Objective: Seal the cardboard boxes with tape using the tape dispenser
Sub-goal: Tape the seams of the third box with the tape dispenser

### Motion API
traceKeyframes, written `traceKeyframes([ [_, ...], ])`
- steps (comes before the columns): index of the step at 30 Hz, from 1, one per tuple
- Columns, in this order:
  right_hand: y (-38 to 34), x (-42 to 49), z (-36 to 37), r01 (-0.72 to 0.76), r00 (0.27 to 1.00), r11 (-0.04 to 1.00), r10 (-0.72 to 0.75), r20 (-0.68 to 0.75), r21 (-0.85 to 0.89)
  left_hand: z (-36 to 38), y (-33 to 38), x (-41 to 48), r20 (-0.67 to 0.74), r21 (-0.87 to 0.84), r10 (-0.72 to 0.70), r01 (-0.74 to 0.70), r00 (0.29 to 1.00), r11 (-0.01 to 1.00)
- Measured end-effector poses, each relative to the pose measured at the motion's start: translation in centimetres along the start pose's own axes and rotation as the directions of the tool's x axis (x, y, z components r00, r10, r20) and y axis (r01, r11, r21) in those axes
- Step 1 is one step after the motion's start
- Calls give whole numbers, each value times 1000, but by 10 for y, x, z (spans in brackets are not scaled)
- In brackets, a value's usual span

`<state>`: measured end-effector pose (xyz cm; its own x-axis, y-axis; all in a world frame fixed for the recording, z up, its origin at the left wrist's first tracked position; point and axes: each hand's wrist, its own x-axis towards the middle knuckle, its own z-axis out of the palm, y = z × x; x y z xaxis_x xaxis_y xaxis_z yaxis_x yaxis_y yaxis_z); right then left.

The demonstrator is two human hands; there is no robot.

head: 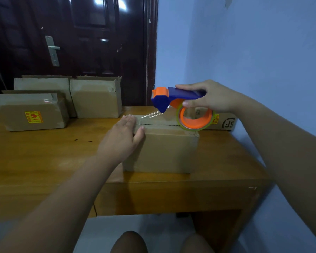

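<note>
A brown cardboard box (164, 150) stands near the front edge of the wooden table (44, 152), its top flaps closed along a middle seam. My left hand (124, 137) lies with straight fingers on the box's left top edge, pressing down the end of a clear tape strip. My right hand (208, 99) grips the blue and orange tape dispenser (173, 99) above the box's top. Clear tape stretches from the dispenser's head down to the box by my left fingertips. The orange roll (195, 119) hangs just above the box's right end.
Three cardboard boxes (31, 112) stand at the back left of the table, one with a yellow and red label. Another box (224, 121) with a printed logo lies behind the dispenser against the blue wall. A dark door is behind the table.
</note>
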<state>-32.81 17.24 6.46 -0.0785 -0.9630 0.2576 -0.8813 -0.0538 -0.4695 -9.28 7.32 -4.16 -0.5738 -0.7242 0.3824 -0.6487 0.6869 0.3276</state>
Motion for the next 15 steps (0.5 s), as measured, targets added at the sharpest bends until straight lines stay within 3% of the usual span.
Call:
traceKeyframes([
  [3, 14, -6, 10, 4, 993, 973, 24, -119, 230, 0, 1, -1, -3, -8, -5, 5, 1000, 1000],
  [6, 33, -18, 30, 95, 961, 832, 66, -268, 547, -1, 2, -1, -3, -12, -8, 8, 1000, 1000],
  [8, 38, -22, 37, 125, 947, 773, 94, -307, 622, -1, 2, -1, -2, -6, -8, 8, 1000, 1000],
  [11, 29, -21, 28, 110, 948, 862, 58, -312, 495, -1, 1, 0, 3, 17, 0, 0, 1000, 1000],
  [15, 27, -20, 2, 43, 985, 974, -4, -173, 221, -1, -1, 2, 7, 30, 3, -4, 1000, 1000],
])
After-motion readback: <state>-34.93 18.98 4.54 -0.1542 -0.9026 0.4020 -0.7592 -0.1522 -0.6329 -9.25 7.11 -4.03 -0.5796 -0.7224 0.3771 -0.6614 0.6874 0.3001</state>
